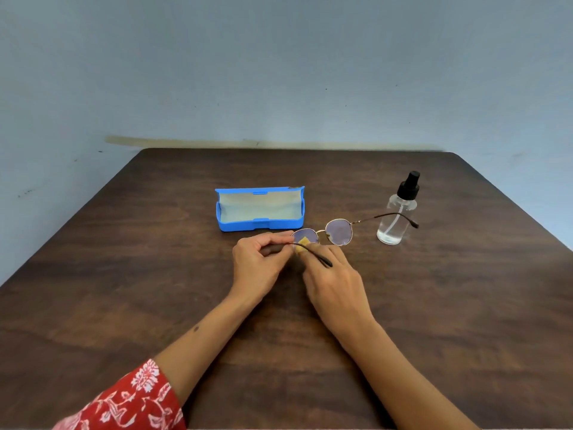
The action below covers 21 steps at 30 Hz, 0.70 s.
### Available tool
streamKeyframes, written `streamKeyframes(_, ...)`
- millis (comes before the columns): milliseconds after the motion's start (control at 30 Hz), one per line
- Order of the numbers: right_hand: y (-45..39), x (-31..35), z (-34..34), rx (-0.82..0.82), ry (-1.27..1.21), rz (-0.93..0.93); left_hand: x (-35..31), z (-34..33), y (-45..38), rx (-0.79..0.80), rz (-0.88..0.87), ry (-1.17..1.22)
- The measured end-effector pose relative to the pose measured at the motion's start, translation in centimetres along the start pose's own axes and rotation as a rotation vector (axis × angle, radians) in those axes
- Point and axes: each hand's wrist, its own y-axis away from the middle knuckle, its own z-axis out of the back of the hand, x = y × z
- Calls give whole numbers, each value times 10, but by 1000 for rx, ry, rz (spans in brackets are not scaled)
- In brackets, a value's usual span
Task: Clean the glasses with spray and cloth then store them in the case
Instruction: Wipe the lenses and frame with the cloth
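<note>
1. Glasses (338, 232) held above table (124, 290), in front of and to the right of the open blue case (259, 224).
2. Left hand (259, 263) pinches the near temple at the hinge.
3. Right hand (336, 283) presses yellow cloth (304, 242) against one lens.
4. Spray bottle (395, 217) stands upright, right of case.

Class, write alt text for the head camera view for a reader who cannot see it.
Two bare hands hold round gold-rimmed glasses above a dark wooden table, the right hand rubbing a yellow cloth on one lens. Behind stand an open blue case and a clear spray bottle.
</note>
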Motion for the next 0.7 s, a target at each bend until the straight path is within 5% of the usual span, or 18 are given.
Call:
streamKeyframes(133, 0, 1, 0, 93, -47, 4, -1, 1, -2, 0, 18, -4)
streamKeyframes(700, 1, 0, -2, 38, 12, -95, -1, 0, -4, 26, 13, -27)
